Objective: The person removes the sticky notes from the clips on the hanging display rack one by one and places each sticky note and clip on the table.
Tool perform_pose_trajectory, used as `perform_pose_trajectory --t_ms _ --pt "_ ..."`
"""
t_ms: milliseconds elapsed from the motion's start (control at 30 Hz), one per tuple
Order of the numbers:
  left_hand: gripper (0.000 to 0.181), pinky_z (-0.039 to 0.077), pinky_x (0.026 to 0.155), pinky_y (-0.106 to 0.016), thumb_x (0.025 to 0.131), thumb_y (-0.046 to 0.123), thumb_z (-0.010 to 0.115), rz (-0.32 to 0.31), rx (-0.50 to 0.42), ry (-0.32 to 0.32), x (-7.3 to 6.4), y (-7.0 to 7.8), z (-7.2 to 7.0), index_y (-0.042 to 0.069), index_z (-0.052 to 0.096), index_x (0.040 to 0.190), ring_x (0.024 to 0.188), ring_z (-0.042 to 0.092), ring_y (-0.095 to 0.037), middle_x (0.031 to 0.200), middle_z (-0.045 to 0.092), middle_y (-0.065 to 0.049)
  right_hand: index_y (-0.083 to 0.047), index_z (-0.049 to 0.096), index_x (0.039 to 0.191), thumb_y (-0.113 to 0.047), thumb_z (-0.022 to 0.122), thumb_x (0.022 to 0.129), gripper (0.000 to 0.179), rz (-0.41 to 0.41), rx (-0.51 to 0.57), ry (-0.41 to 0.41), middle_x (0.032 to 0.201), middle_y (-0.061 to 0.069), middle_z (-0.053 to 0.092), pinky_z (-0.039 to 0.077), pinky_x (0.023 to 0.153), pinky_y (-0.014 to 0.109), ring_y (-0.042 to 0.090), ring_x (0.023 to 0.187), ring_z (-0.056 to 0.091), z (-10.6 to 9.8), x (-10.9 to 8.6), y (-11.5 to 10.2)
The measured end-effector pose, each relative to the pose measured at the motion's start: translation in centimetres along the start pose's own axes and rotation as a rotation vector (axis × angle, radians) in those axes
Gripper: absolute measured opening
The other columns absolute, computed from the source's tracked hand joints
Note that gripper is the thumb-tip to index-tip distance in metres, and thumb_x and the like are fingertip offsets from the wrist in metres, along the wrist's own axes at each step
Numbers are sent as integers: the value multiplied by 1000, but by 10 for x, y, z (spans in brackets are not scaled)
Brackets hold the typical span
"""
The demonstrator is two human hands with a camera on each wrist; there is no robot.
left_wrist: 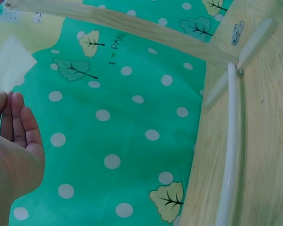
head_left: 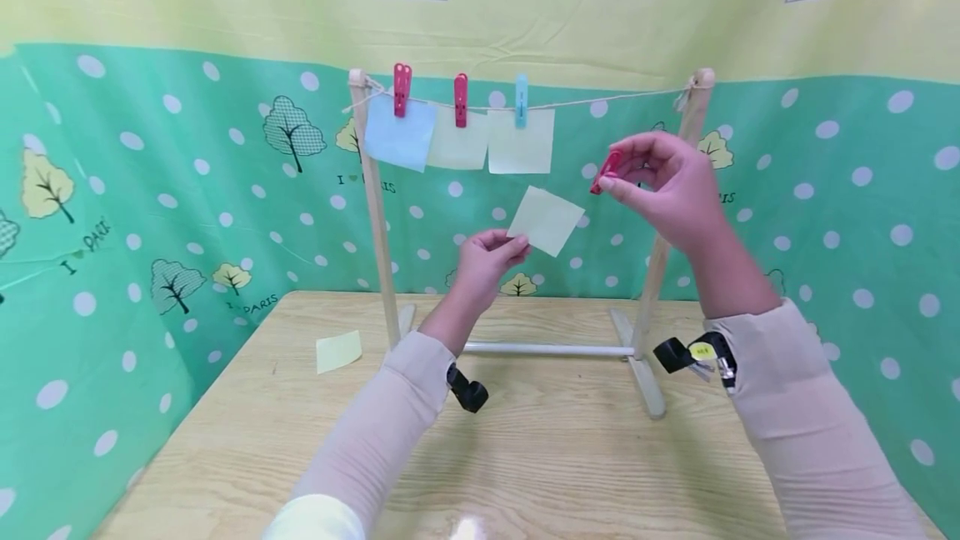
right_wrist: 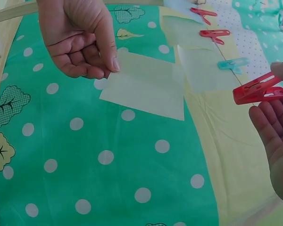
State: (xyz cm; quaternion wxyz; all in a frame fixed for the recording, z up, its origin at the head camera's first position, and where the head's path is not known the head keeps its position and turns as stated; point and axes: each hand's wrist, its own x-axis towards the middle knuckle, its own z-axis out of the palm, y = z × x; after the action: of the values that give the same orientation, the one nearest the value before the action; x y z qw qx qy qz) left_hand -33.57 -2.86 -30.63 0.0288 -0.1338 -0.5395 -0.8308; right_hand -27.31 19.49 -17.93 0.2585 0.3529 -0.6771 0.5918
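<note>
My left hand [head_left: 482, 263] pinches the lower left corner of a pale yellow paper note [head_left: 546, 221] between thumb and fingers, below the line. Off to its right, my right hand [head_left: 670, 188] holds a red clothespin [right_wrist: 257, 89] between thumb and fingers, its nose pointing toward the note. Three notes hang on the string [head_left: 615, 97]: a light blue note [head_left: 400, 136] under a red clothespin [head_left: 402, 90], a pale yellow note [head_left: 459, 144] under another red clothespin [head_left: 461, 100], and a third pale note [head_left: 521, 147] under a light blue clothespin [head_left: 521, 101].
A wooden stand carries the string between its left post [head_left: 377, 215] and right post [head_left: 660, 261], with a white crossbar [head_left: 551, 349] low down. One more yellow note [head_left: 338, 352] lies on the wooden table [head_left: 540, 448] at left. A patterned green curtain [head_left: 225, 215] hangs behind.
</note>
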Motion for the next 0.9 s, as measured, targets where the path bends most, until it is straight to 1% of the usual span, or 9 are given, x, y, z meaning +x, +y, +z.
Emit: perform_pose_trajectory --t_ms 133,200,300,433,633,767,900 --pt "11 54 93 -40 88 -1 71 0 15 5 -5 -1 -3 7 66 82 77 70 -15 83 70 -6 10 64 102 13 72 79 24 -3 27 -16 90 14 65 57 77 20 22 80 64 0 -8 3" --pt "11 54 94 -41 87 -1 70 0 22 8 -8 -1 -4 7 66 82 77 70 -14 83 70 -6 9 63 102 13 72 80 24 7 14 -21 91 14 65 57 78 20 21 80 64 0 -12 5" --pt "12 51 97 -47 87 -2 71 -2 21 12 -13 -2 -6 7 65 81 77 70 -15 83 70 -6 9 62 103 14 71 80 25 18 -4 -28 92 14 65 57 78 20 21 81 65 -1 -19 7" --pt "12 48 99 -50 87 -2 71 -9 15 20 -18 -2 -9 6 63 82 76 70 -15 83 69 -6 8 63 107 15 70 80 29 6 -27 -31 94 13 65 56 79 20 19 83 65 -3 -28 11" --pt "11 52 95 -47 86 -1 72 3 21 34 -23 0 -14 6 64 84 76 70 -15 83 70 -7 6 66 110 17 69 79 32 -8 -3 -46 94 12 67 56 79 19 17 83 66 -8 -41 15" --pt "10 53 94 -47 86 -1 71 16 30 37 -28 2 -18 6 64 84 74 70 -15 82 70 -6 8 64 109 17 69 80 31 17 0 -42 97 12 66 56 81 19 16 85 66 -10 -50 17" --pt "11 55 92 -44 87 -2 70 18 31 40 -35 4 -25 6 64 83 75 69 -17 81 70 -6 14 61 107 19 68 79 29 28 6 -35 98 13 64 56 82 20 16 87 65 -12 -59 20"
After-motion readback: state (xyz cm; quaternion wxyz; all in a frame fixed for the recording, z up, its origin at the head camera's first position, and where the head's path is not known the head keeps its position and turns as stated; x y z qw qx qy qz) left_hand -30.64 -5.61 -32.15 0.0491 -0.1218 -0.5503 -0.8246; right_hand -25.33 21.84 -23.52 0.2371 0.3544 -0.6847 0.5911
